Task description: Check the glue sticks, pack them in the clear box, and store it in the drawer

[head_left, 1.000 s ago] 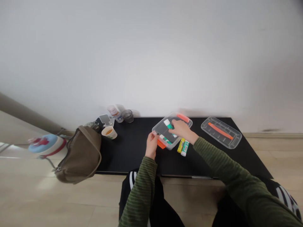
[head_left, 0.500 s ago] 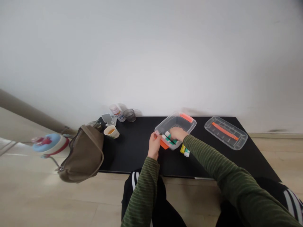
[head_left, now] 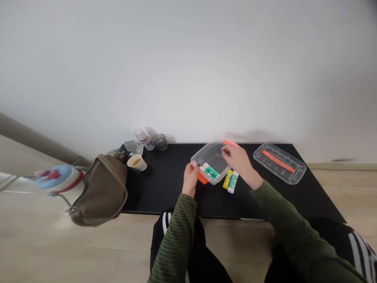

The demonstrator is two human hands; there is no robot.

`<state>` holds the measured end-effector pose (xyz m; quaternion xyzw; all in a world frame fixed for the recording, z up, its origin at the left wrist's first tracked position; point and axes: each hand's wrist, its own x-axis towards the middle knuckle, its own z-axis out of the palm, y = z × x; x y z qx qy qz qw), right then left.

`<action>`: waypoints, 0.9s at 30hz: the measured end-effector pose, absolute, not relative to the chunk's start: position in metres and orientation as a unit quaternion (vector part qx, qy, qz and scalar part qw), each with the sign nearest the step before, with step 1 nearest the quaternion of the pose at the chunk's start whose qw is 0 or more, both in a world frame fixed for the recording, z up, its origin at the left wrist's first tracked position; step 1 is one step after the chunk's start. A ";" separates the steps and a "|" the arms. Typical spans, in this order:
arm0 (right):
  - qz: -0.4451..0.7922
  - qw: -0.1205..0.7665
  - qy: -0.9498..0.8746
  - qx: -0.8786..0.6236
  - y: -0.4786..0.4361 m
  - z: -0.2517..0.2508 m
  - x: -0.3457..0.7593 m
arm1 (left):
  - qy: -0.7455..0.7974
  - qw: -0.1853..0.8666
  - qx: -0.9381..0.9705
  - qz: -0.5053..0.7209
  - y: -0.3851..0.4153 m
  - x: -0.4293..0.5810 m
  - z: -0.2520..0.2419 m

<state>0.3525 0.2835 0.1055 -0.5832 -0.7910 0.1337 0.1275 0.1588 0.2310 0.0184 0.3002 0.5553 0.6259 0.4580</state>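
My left hand grips the near left corner of a clear plastic storage box, whose orange latches show at the near and far sides. Inside the box, white-capped green glue sticks lie together along the near side. My right hand is above the box's right rim, fingers apart and holding nothing. Just right of the box, a yellow glue stick and a teal-and-white glue stick lie on the black table. Further right rests a clear lid with an orange strip.
A paper cup of amber drink and a brown handbag stand left of the box. Behind them are a phone, a small bottle and a dark glass. A wall runs behind the table.
My right hand has lifted out of the box and moved right. The glue sticks inside now lie together along the near side. My left hand stays on the corner.
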 end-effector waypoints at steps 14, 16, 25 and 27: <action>0.426 0.222 -0.512 -0.712 0.226 -0.021 0.409 | 0.564 0.448 0.294 0.628 0.230 0.162 0.020; 0.431 0.215 -0.492 -0.725 0.229 -0.023 0.404 | 0.566 0.446 0.296 0.627 0.230 0.162 0.020; 0.408 0.146 -0.502 -0.748 0.235 -0.023 0.396 | 0.566 0.443 0.301 0.627 0.231 0.161 0.018; 0.403 0.146 -0.505 -0.749 0.236 -0.024 0.397 | 0.565 0.443 0.300 0.628 0.231 0.161 0.018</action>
